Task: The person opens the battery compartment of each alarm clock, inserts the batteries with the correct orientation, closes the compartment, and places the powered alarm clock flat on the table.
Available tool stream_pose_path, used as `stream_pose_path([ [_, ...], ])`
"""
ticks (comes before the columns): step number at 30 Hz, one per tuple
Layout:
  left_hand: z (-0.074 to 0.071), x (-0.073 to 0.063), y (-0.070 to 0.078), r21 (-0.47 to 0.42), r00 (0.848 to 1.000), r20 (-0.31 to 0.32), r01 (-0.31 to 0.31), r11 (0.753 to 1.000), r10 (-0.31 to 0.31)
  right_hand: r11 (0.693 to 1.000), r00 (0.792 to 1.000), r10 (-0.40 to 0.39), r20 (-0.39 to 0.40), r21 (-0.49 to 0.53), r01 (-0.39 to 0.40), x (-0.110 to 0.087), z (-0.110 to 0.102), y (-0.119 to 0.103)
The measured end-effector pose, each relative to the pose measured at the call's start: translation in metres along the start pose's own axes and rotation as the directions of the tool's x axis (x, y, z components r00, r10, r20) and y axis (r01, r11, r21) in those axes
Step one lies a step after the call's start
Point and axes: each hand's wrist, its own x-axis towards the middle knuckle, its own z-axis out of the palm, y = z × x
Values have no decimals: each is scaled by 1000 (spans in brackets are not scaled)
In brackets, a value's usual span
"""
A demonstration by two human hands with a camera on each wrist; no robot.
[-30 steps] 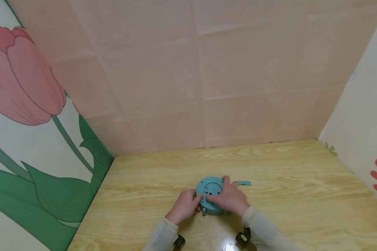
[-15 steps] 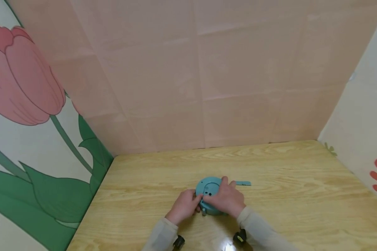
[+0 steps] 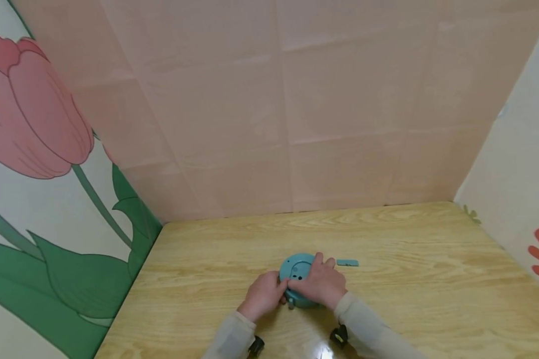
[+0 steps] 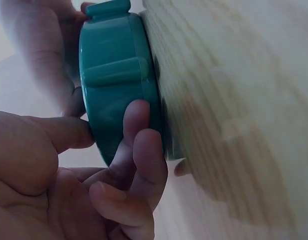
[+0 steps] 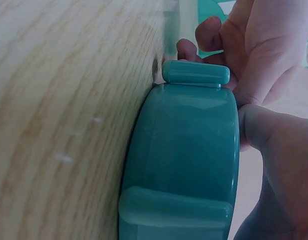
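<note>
Between the curled fingers (image 4: 149, 157) and thumb (image 4: 73, 133) of your left hand (image 3: 262, 295) is the left rim of a round teal object (image 3: 302, 263) on the worktop (image 3: 413, 279); your right hand (image 3: 322, 283) holds its other side, thumb across the upper face. Just beyond the right fingers lies a small teal strip (image 3: 348, 263).

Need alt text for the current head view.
Two hands work at a round teal device on a wood-grain table: the left hand grips its left edge, the right hand covers its right side. A small teal strip lies just right of the right hand. Behind is a pinkish backdrop, with a large tulip picture at left.
</note>
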Motion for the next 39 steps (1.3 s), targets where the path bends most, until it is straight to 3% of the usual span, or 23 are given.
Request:
stream_pose_path([
  [13,-4,-1,3,22,1000,-4,-1,1000,1,998,1000,-3,21,67,2,5,-2,8],
  [24,-5,-1,4,-25,996,53,68,997,-67,983,995,-47,92,184,30,6,-10,21],
  [39,-4,-1,-1,-47,998,43,44,998,-42,971,990,-62,129,237,30,10,-13,25],
])
